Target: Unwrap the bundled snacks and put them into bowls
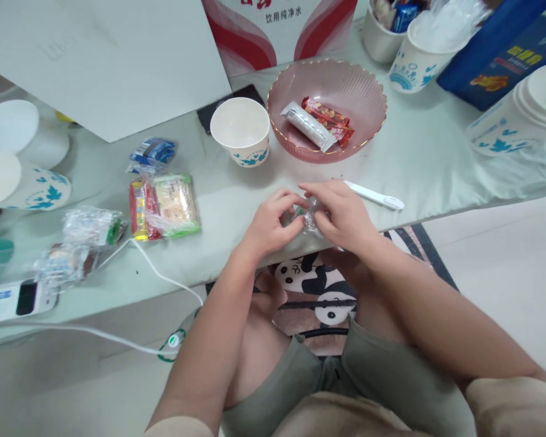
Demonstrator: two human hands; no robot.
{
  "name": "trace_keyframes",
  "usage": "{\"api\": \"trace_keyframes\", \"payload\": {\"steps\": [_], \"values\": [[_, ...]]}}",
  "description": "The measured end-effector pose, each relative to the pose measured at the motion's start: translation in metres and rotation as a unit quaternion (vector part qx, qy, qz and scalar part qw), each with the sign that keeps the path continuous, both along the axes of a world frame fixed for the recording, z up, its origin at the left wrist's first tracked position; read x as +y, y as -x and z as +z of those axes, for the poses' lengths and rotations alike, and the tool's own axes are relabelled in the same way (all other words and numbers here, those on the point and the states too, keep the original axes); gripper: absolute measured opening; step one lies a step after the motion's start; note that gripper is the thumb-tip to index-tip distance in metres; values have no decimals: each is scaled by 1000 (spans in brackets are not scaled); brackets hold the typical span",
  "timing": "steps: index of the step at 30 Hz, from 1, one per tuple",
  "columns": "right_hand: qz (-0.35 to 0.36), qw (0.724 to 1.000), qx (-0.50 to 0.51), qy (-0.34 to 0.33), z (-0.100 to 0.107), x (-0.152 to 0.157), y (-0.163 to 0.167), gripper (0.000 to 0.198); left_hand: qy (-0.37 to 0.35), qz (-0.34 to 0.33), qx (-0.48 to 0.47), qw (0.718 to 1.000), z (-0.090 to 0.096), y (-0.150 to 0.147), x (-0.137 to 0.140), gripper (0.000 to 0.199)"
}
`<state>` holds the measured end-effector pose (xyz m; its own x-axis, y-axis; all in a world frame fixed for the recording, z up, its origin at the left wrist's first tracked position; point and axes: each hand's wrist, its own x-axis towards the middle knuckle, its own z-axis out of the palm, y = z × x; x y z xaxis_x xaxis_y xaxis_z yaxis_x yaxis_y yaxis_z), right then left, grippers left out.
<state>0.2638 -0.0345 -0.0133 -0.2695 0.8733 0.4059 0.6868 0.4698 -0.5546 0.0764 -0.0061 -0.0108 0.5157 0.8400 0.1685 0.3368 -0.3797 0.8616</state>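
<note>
Close to the table's front edge, my two hands meet at a small, crinkled clear plastic packet [311, 220]. My left hand [273, 223] has thumb and index finger curled towards its left side. From the other side my right hand [343, 212] grips it, the thumb bent over it. Fingers hide most of the packet, and what is inside cannot be made out. A white plastic utility knife [377, 196] lies just beyond my right hand. Behind my hands are a white paper cup [248, 136] and a pink ribbed bowl [282, 142] with a silver-white packet [308, 126] and red packets [330, 118].
To the left lie wrapped snacks [177, 203], blue packets [152, 152], clear bags [91, 226] and a white cable [159, 270]. Paper cups [45, 188] line the left edge. Stacked cups [505, 130] and a blue bag [477, 67] stand right. A white board [131, 54] leans overhead.
</note>
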Motion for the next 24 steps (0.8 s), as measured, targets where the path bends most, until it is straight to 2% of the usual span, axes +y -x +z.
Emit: {"api": "trace_keyframes", "payload": {"steps": [5,11,15,19,24], "values": [[-21,999,39,12,-4,2,-8,33,-6,10,29,1000,1,0,-1,14],[-106,987,117,-13,-1,-7,-24,19,-78,-17,6,997,-2,-12,-2,36],[-157,975,156,-24,1,-10,-39,16,-105,4,57,993,-8,-15,4,24],[-201,973,112,-8,0,-11,-59,18,-95,59,42,993,-8,-6,8,10],[-194,979,58,21,-3,-11,-70,20,-59,103,5,993,-2,-5,8,10]]}}
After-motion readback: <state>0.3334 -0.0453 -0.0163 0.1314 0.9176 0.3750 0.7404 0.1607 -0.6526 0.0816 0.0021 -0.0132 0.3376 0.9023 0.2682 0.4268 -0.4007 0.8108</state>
